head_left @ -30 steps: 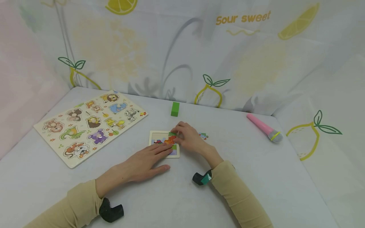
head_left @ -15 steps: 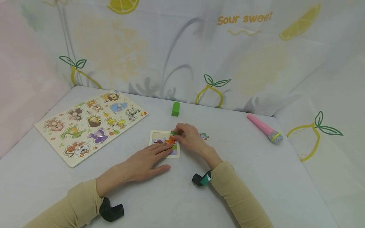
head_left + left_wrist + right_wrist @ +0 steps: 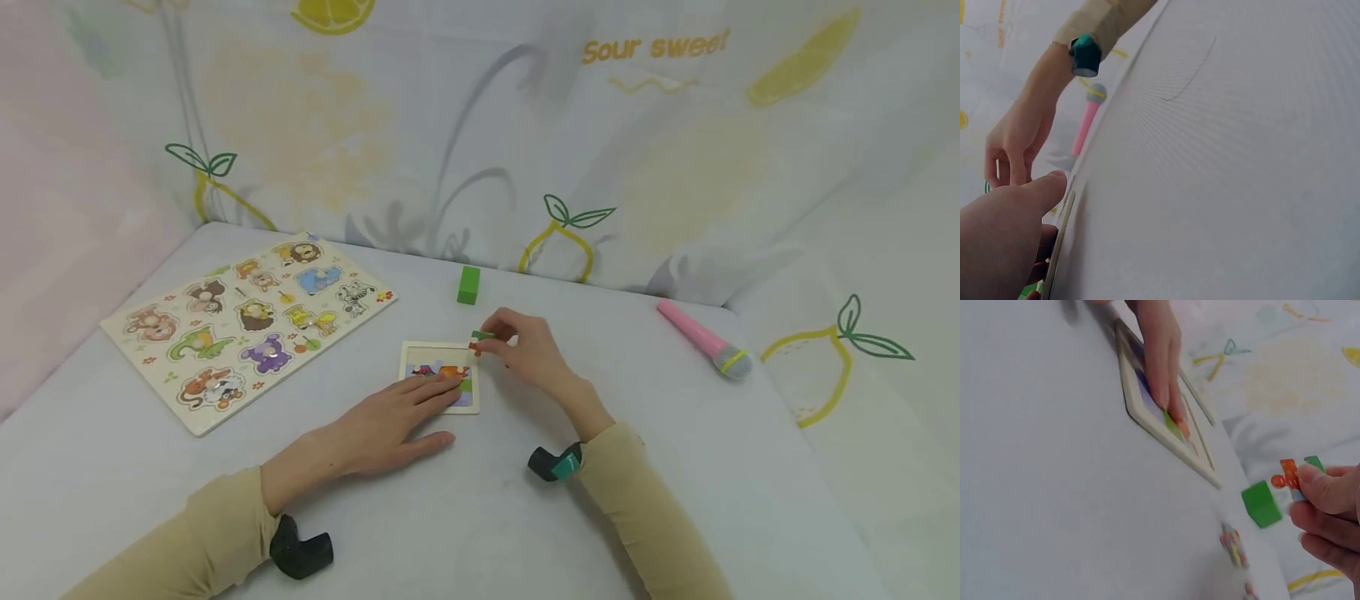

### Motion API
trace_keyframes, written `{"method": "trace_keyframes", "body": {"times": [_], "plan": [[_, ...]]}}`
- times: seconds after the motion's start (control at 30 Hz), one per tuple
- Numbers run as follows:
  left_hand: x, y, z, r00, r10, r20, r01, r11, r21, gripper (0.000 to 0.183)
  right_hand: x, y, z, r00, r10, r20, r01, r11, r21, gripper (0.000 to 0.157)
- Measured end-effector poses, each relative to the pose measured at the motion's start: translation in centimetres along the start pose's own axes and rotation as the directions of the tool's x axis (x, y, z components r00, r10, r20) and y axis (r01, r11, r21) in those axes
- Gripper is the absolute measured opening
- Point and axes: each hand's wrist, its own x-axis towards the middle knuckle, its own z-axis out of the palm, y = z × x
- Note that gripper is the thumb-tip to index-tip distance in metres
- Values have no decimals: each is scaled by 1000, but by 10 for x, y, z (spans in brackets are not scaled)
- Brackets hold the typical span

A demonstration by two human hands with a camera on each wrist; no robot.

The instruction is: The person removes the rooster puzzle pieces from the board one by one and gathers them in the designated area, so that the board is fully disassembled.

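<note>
My right hand [image 3: 528, 350] pinches a jigsaw piece [image 3: 1289, 475], orange, green and pale blue, between thumb and fingertips. It holds the piece up by the top right corner of a small wooden puzzle frame [image 3: 405, 354]. With fingers straight, my left hand [image 3: 397, 417] rests flat across the lower part of that frame, covering some of its picture. Orange and green pieces show past the fingertips, while the upper strip of the frame is bare wood. In the right wrist view, a loose jigsaw piece [image 3: 1233, 544] lies blurred on the table outside the frame.
A large animal peg puzzle board [image 3: 247, 333] lies at the left. Behind the small frame stands a green block [image 3: 468, 285]. A pink toy microphone [image 3: 701, 337] lies at the right, near the patterned backdrop cloth [image 3: 660, 167].
My right hand has lifted the jigsaw piece out of the frame's upper right corner and moved slightly right. The left hand stays on the frame. The head view shifts a little.
</note>
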Motion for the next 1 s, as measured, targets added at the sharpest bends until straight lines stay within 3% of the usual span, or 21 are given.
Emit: {"method": "trace_keyframes", "body": {"times": [0.17,0.37,0.57,1.0], "plan": [[0,0,-1,1000,7,-5,-7,1000,5,66,-18,29,-40,995,36,-94,-39,999,-25,15],[-1,0,-2,1000,17,-14,-17,1000,13,65,-40,54,-69,985,125,-115,-131,990,-43,18],[0,-1,-2,1000,17,-20,-17,1000,19,64,-49,67,-81,973,216,-84,-224,971,-88,17],[2,2,-1,1000,17,-8,-17,1000,5,64,-54,76,-82,968,251,10,-248,960,-127,20]]}}
